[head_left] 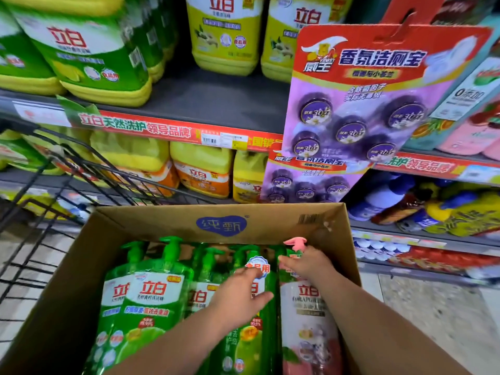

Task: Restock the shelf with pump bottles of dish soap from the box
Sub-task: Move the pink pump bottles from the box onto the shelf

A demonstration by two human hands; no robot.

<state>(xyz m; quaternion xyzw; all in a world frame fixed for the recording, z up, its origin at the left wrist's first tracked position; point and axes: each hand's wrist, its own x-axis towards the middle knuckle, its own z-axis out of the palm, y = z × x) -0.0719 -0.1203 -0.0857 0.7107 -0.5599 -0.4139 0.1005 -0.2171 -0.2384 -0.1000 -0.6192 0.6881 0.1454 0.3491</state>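
Box: the cardboard box [167, 223] sits open in front of the person, beside a wire cart [54, 169], with its far wall toward the shelves.
Bottles: green pump bottles [151, 301] lie packed side by side across the box from its left wall to past the middle; 1 pink pump bottle [308, 315] lies along the right wall.
Long axis: every bottle lies on its back, long axis running from the near edge of the box to the far wall, pump heads pointing at the far wall and the shelves, labels facing up.
Left hand: the left hand [238, 296] rests flat on a green bottle near the middle of the box; its grip is apart, fingers spread, nothing clamped.
Right hand: the right hand [305, 263] is at the neck of the pink bottle, just under the pink pump head [296, 243]; fingers curl around the neck, but I cannot tell whether the grip is closed on it.
Shelf: the upper shelf [216, 104] carries large yellow jugs [224, 36] at the back and has bare board at its front edge; no pump bottles show on it.
Hanging card: a purple card of toilet cleaner pucks [359, 104] hangs in front of the shelf's right end.
Progress: judging by the near-full box, restocking looks barely begun; nearly all bottles remain to be lifted out.
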